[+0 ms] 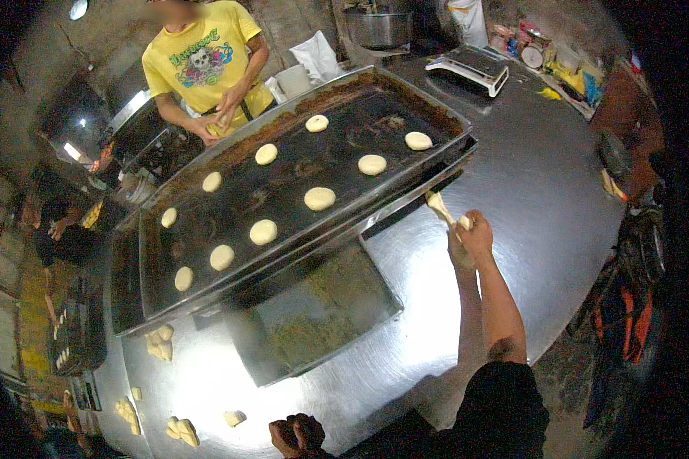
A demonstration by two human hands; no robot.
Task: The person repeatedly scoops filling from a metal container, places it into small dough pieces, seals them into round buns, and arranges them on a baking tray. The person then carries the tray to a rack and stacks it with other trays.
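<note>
My right hand [475, 234] is closed on one end of a stretched piece of pale dough [440, 207], whose other end lies at the metal table just beyond the fingers. Low in the view, my left hand [296, 435] is curled in shadow near the table's edge; whether it holds anything is hidden. A small dough lump [235, 419] lies to its left. Flat dough rounds [320, 198] sit in two rows on a dark baking tray [298, 244]. A shallow glossy tray [321, 310] with greenish-yellow patches lies between the baking tray and me.
More dough lumps [182, 431] lie at the table's left end. A co-worker [206, 63] in yellow stands behind the baking tray. A scale [468, 69] stands at the back right of the steel table [551, 189], near a metal bowl [378, 28]. Another person is at far left.
</note>
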